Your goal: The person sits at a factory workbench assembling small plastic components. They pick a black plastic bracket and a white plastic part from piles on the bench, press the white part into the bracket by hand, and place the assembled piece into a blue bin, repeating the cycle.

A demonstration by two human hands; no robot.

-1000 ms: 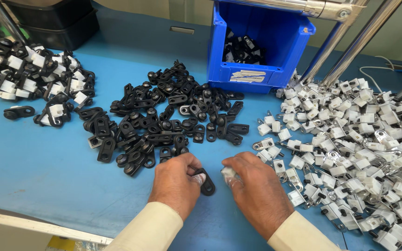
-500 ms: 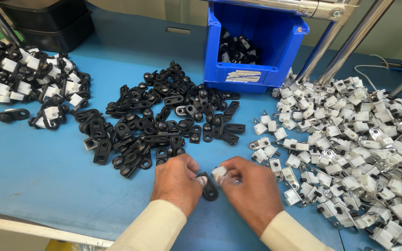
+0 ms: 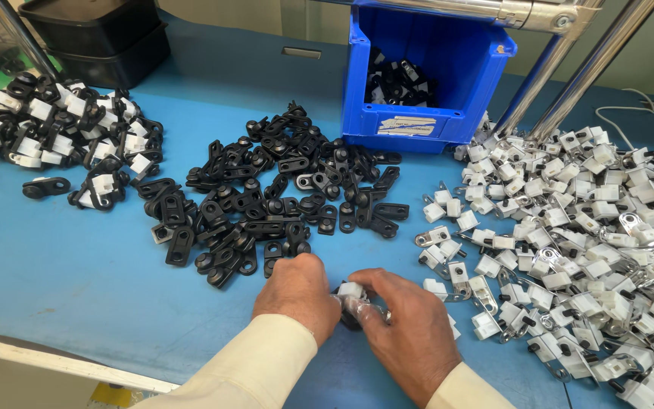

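Two parts sit pressed together between your hands: a small white block (image 3: 351, 289) on top of a black clip (image 3: 348, 314), low on the blue table (image 3: 62, 303). Your left hand (image 3: 297, 291) closes on them from the left, your right hand (image 3: 406, 329) from the right, fingertips of both pinching the pair, equally near. The clip's long axis is hidden. Just beyond your left hand lies the black clip pile (image 3: 266, 197); the white-and-metal pile (image 3: 592, 250) spreads right, the blue bin (image 3: 425, 83) behind.
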